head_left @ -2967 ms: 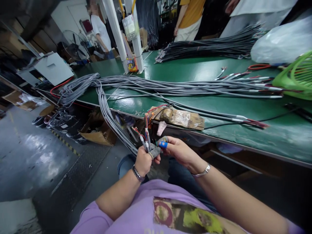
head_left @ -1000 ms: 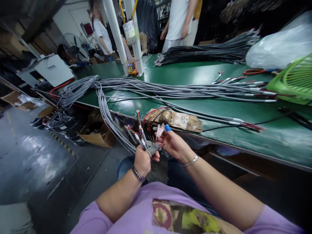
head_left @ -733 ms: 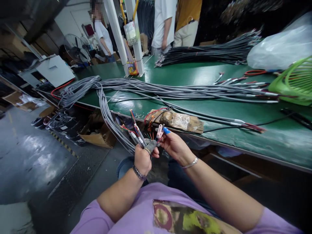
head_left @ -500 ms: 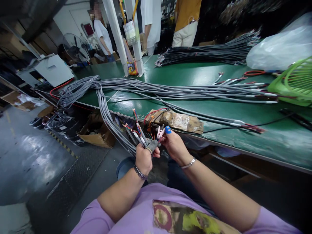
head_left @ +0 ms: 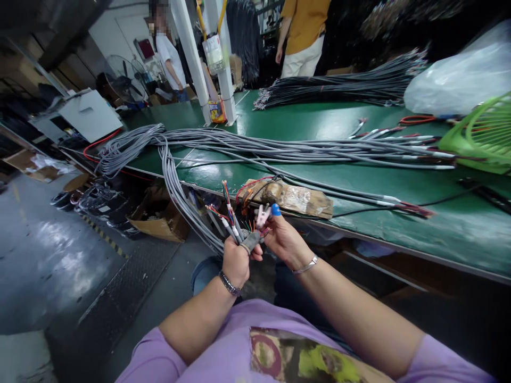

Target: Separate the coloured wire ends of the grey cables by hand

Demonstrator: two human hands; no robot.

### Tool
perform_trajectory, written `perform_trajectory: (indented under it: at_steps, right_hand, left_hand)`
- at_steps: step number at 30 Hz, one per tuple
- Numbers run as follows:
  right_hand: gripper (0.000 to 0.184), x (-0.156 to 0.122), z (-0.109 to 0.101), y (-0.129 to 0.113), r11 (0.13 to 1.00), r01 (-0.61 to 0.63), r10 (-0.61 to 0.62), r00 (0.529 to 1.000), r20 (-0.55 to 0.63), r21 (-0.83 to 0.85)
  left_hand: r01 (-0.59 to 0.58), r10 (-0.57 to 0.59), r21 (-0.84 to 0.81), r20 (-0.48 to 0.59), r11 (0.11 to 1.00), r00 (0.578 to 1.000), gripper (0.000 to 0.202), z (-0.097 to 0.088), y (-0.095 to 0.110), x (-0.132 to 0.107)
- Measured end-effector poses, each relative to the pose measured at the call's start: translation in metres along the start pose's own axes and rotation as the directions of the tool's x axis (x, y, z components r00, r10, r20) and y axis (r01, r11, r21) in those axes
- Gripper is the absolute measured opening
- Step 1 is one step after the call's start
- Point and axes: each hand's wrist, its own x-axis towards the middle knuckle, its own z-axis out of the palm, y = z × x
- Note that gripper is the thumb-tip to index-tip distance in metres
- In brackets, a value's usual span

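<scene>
My left hand [head_left: 235, 261] is closed round a bunch of grey cables [head_left: 181, 199], whose stripped ends with coloured wires [head_left: 225, 205] stick up above the fist. A grey cot covers its thumb. My right hand [head_left: 284, 239] is closed just beside it, pinching a small white clip-like piece [head_left: 261, 215] at the wire ends. A blue cot [head_left: 275, 210] sits on one of its fingertips. Both hands hover in front of the green bench's [head_left: 399, 229] near edge.
Long grey cables [head_left: 303, 149] lie across the green bench, and a dark bundle [head_left: 339, 82] lies farther back. A taped brown block [head_left: 293, 196] rests at the edge. A green basket [head_left: 483, 133] and plastic bag [head_left: 459, 69] are at right. People stand behind.
My right hand has risen from below the cable ends to pinch the white piece beside the wires. My left hand keeps its grip. People in the background have walked across.
</scene>
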Motion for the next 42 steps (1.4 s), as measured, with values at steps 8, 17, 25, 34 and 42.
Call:
perform_trajectory:
  at_steps: [8, 17, 25, 34, 42]
  right_hand:
    - [0.054, -0.025, -0.028, -0.01, 0.916, -0.136, 0.187, 0.977, 0.102, -0.377]
    - [0.041, -0.036, -0.021, -0.029, 0.471, 0.206, 0.174, 0.932, 0.319, -0.858]
    - [0.029, -0.043, -0.015, -0.029, 0.264, 0.442, 0.109, 0.87, 0.481, -0.858]
    - [0.048, -0.053, -0.033, -0.005, 0.583, 0.151, -0.096, 0.988, 0.117, -0.798]
    - [0.035, -0.054, -0.027, 0.001, 0.622, 0.184, -0.071, 0.981, 0.179, -0.761]
  left_hand:
    - [0.083, -0.083, 0.038, 0.01, 0.996, 0.996, 0.039, -0.007, -0.011, -0.006]
    - [0.117, -0.155, 0.225, 0.157, 0.967, 0.975, 0.04, -0.017, -0.027, -0.012]
    - [0.186, -0.3, 0.34, 0.325, 0.922, 0.897, 0.036, -0.023, -0.023, -0.012]
    - [0.15, -0.175, 0.181, 0.131, 0.972, 0.976, 0.055, -0.021, -0.015, -0.011]
    - [0.157, -0.217, 0.235, 0.259, 0.959, 0.941, 0.05, -0.021, -0.012, -0.019]
